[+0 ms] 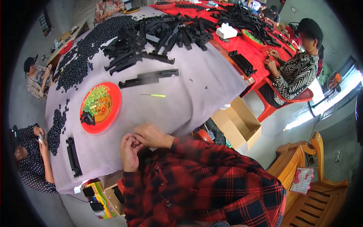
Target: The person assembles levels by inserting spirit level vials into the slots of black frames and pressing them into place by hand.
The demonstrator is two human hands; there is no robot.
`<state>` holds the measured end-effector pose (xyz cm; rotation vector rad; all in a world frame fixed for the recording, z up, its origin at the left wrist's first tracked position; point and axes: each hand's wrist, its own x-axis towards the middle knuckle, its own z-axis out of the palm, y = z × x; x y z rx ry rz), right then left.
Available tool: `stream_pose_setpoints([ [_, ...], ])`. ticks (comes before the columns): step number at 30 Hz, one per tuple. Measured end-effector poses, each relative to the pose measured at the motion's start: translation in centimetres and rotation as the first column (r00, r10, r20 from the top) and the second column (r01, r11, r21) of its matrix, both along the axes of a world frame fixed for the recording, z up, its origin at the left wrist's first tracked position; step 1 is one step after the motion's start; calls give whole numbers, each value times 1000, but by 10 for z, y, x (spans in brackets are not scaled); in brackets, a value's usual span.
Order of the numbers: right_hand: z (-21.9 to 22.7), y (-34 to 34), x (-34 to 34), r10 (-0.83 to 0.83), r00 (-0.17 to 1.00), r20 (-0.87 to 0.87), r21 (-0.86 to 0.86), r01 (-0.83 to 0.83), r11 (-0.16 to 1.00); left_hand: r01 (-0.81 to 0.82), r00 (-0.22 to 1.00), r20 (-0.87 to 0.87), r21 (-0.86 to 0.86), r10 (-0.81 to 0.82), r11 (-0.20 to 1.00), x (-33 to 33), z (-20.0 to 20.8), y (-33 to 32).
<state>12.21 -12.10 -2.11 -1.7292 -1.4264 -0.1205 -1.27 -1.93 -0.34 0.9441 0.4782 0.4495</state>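
Observation:
My left hand and my right hand meet at the near edge of the cloth-covered table. The fingers of both are curled together in a pinch; whatever is between them is too small or hidden to make out. Beyond them lies a thin screwdriver-like tool with a yellow-green handle. A red plate to the left carries small yellow-green pieces and a few black parts. Two long black plastic bars lie side by side behind the tool.
A large heap of black bars covers the far table, beside a spread of small black pieces. One black bar lies at the left. A cardboard box stands right of the table. Co-workers sit left and right.

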Motion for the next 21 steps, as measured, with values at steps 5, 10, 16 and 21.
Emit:
stream_pose_setpoints([
  [5, 0, 1, -2, -13, 1000, -19, 21, 14, 1000, -26, 1000, -7, -8, 26, 1000, 1, 0, 0],
  [10, 2, 2, -2, -44, 998, -36, 59, 46, 997, -17, 1000, -14, -16, 17, 1000, 2, 0, 0],
  [16, -2, 2, 3, -37, 998, 44, -16, 38, 999, -10, 1000, -18, -2, 10, 1000, 4, -2, 3],
  [21, 2, 1, 4, -14, 1000, 22, 1, 14, 1000, -5, 1000, -13, -2, 4, 1000, 5, -3, 4],
])
